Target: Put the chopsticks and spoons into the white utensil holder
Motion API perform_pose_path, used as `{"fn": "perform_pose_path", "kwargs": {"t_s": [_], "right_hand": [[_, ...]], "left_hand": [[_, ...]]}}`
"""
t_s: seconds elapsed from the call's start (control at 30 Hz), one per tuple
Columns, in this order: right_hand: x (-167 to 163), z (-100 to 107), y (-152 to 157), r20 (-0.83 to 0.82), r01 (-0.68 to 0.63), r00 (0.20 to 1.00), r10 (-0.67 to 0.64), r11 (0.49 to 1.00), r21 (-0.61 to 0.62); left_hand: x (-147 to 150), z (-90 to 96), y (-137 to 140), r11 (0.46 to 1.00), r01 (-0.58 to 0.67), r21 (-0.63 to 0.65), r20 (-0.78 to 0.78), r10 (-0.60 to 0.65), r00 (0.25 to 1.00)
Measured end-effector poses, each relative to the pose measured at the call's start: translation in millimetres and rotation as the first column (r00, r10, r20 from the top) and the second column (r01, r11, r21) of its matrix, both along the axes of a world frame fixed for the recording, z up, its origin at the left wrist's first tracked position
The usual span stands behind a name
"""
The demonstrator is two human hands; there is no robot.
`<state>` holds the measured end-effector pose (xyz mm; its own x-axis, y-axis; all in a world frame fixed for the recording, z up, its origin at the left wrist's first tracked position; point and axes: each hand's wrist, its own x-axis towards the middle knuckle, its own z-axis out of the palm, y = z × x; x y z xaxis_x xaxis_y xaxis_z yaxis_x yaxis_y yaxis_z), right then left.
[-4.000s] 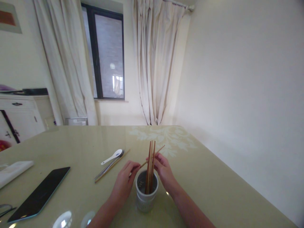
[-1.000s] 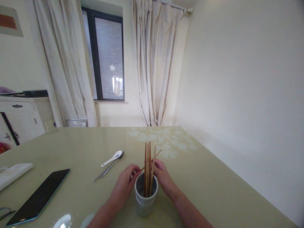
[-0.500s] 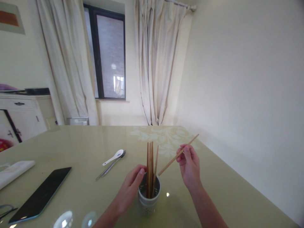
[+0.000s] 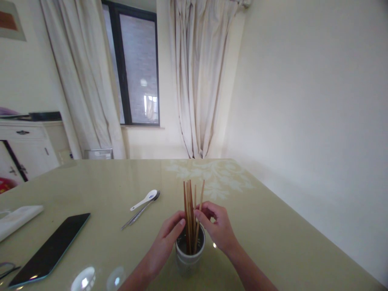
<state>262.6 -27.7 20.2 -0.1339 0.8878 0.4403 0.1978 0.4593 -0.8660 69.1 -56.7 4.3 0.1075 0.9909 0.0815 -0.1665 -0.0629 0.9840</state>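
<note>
Several wooden chopsticks (image 4: pixel 190 202) stand upright in a grey cup (image 4: pixel 188 260) in front of me. My left hand (image 4: pixel 165 238) is curled at the cup's left rim, thumb and fingers close to the chopsticks. Between thumb and fingers of my right hand (image 4: pixel 220 228) is one chopstick (image 4: pixel 203 190), leaning slightly right with its lower end inside the cup. The fingertips of the left hand are partly hidden.
To the left lie a white spoon (image 4: pixel 149 198) and slim metal cutlery (image 4: pixel 138 216), one against the other. Farther left are a black tablet-like device (image 4: pixel 51 250), a white object (image 4: pixel 20 220) and part of some glasses (image 4: pixel 7 270). A wall (image 4: pixel 303 141) runs along the table's right side.
My right hand has moved left to the cup, and its chopstick has gone from slanting in the air to standing in the cup. The left hand has stayed at the rim.
</note>
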Motion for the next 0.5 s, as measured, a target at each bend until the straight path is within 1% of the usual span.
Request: {"fn": "perform_pose_path", "kwargs": {"t_s": [0.1,0.23,0.3,0.37,0.43,0.47,0.5], "right_hand": [[-1,1,1,0.007,-0.020,1.000,0.020,1.000,-0.010],[-2,-2,1,-0.043,-0.021,0.999,0.020,1.000,-0.017],[-3,-5,1,-0.049,-0.034,0.998,0.032,0.999,-0.038],[-4,-8,2,-0.028,-0.051,0.998,0.050,0.997,-0.062],[-4,-11,3,-0.024,-0.060,0.998,0.058,0.994,-0.089],[-4,-12,4,-0.037,-0.064,0.997,0.061,0.993,-0.102],[-4,-13,5,-0.054,-0.071,0.996,0.065,0.991,-0.112]], "left_hand": [[1,3.5,-1,1.000,0.007,0.013,0.000,-0.007,1.000],[3,2.7,-3,0.998,0.035,0.043,-0.022,-0.034,0.999],[1,-0.5,1,0.999,0.010,0.052,-0.072,-0.006,0.997],[-7,-4.0,11,0.995,-0.019,0.093,-0.152,0.033,0.988],[-25,-7.2,28,0.980,-0.090,0.177,-0.267,0.136,0.954],[-37,-9.0,37,0.959,-0.166,0.228,-0.339,0.238,0.910],[-51,-11.1,46,0.919,-0.263,0.293,-0.444,0.374,0.814]]}}
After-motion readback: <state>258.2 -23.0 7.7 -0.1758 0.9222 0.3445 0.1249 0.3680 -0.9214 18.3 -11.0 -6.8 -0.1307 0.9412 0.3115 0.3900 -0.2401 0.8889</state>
